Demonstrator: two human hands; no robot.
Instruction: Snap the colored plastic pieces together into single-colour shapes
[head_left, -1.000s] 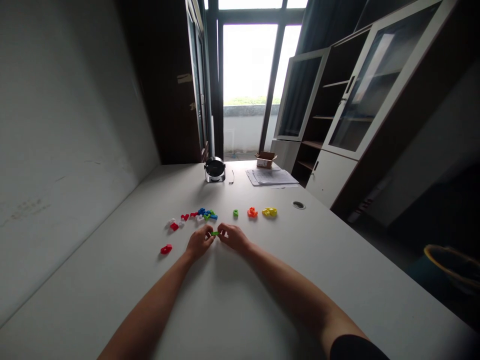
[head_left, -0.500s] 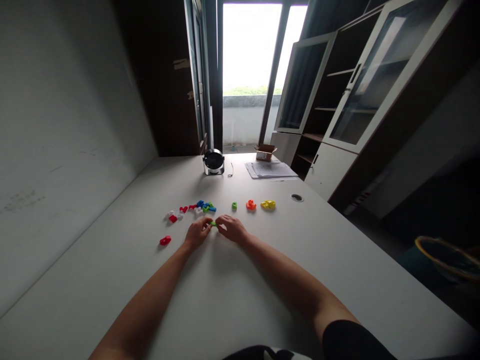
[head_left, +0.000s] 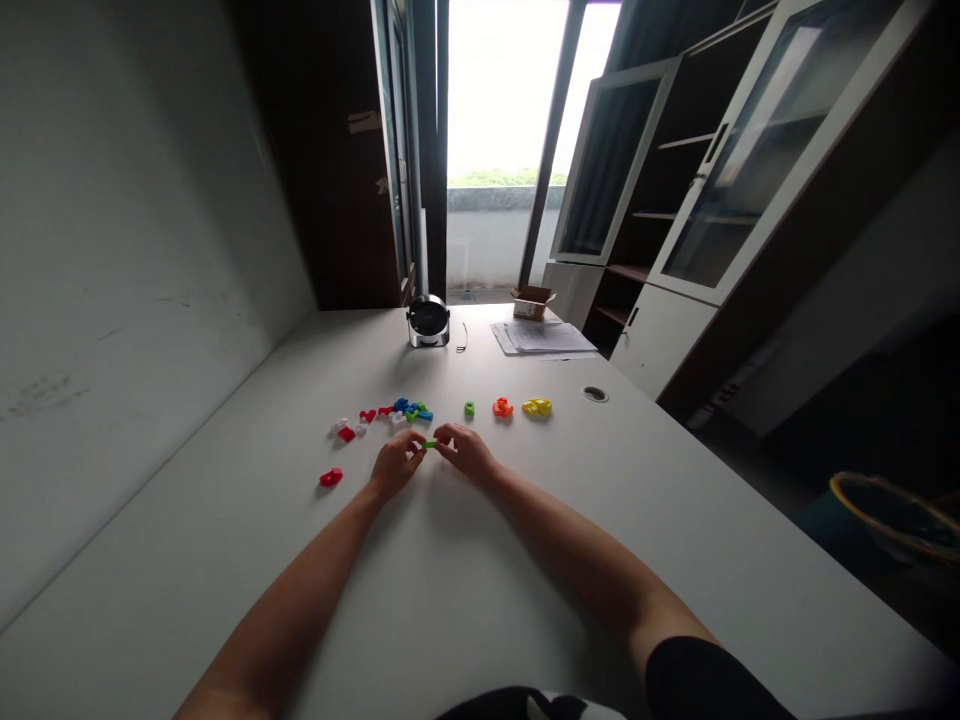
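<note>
Between my two hands is a small green plastic piece (head_left: 430,444). The fingertips of my left hand (head_left: 397,463) pinch its left end. My right hand (head_left: 466,453) is closed on its right end with thumb and forefinger. Just beyond my left hand lies a loose cluster of blue pieces (head_left: 409,408), with green and white ones mixed in. Another green piece (head_left: 469,409) stands alone past my right hand. Orange pieces (head_left: 502,407) and yellow pieces (head_left: 537,407) sit in two small groups to the right of it.
Red pieces (head_left: 346,433) and white ones lie to the left, and one red piece (head_left: 331,478) is nearer to me. Farther back on the white table (head_left: 465,590) are a round black device (head_left: 428,318), papers (head_left: 547,338), an opened cardboard box (head_left: 532,302) and a cable hole (head_left: 595,394).
My right fingers have shifted slightly on the green piece, and more of it shows between my hands. The loose pieces lie as before.
</note>
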